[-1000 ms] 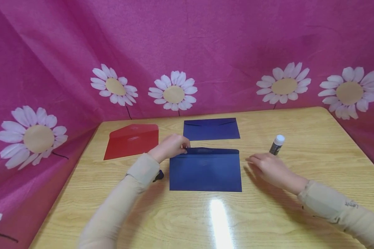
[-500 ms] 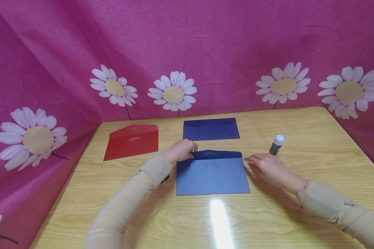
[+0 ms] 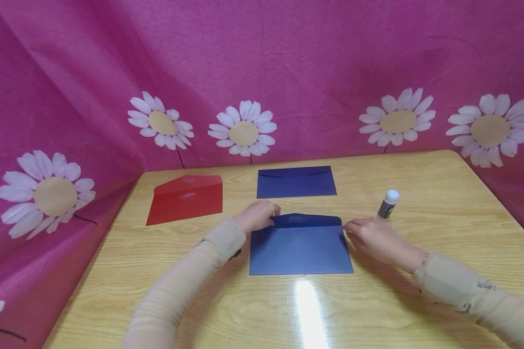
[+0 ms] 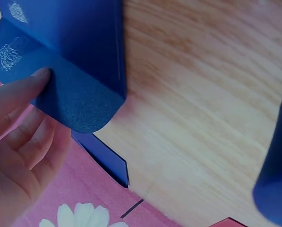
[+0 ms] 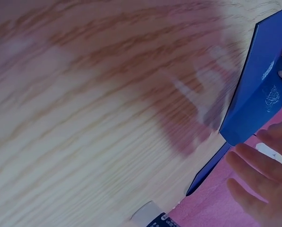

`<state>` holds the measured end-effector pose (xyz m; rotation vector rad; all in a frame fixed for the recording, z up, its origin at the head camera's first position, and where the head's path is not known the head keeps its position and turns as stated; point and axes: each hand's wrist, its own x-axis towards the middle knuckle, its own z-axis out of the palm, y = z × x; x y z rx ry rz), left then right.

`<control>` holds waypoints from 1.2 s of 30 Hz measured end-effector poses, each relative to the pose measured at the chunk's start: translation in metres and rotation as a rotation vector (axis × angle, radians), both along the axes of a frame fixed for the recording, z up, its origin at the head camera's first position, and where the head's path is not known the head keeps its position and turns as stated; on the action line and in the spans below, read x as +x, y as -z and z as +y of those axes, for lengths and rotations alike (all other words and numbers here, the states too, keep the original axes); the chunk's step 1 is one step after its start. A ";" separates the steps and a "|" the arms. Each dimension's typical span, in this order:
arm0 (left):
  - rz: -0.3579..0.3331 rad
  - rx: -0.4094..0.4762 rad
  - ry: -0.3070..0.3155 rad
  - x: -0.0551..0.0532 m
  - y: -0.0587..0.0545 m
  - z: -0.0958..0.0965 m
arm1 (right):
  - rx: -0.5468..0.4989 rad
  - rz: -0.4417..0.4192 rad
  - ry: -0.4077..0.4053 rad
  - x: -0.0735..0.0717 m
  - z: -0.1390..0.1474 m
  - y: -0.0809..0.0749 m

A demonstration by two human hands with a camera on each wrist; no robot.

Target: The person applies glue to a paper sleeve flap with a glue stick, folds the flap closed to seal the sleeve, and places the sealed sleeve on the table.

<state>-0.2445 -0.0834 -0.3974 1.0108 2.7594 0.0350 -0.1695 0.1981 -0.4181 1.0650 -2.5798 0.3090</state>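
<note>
A dark blue envelope (image 3: 301, 252) lies in front of the person, its flap (image 3: 307, 221) raised along the far side. The left hand (image 3: 256, 215) pinches that flap near its left end; in the left wrist view the thumb (image 4: 34, 84) lies on the flap's inner face and the fingers are behind it. Whitish patches show on the flap (image 4: 74, 101) and on the envelope body below the fold. At the envelope's upper right corner is the right hand (image 3: 373, 237), fingers loosely extended. The right wrist view shows its fingers (image 5: 259, 165) holding nothing.
A glue stick (image 3: 388, 203) with a white cap stands beyond the right hand. A second blue envelope (image 3: 296, 183) lies farther back, and a red envelope (image 3: 185, 201) with its flap up lies at the left. A pink flowered cloth (image 3: 314, 72) hangs behind the table (image 3: 262, 310).
The left hand has moved right and slightly nearer, sliding the blue envelope along until its corner reaches the right fingertips. The flap stands more unfolded. The right hand has barely moved.
</note>
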 end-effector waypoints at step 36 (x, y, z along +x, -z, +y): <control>0.121 -0.101 0.174 0.053 0.008 -0.019 | 0.117 -0.184 -0.105 -0.014 -0.033 0.005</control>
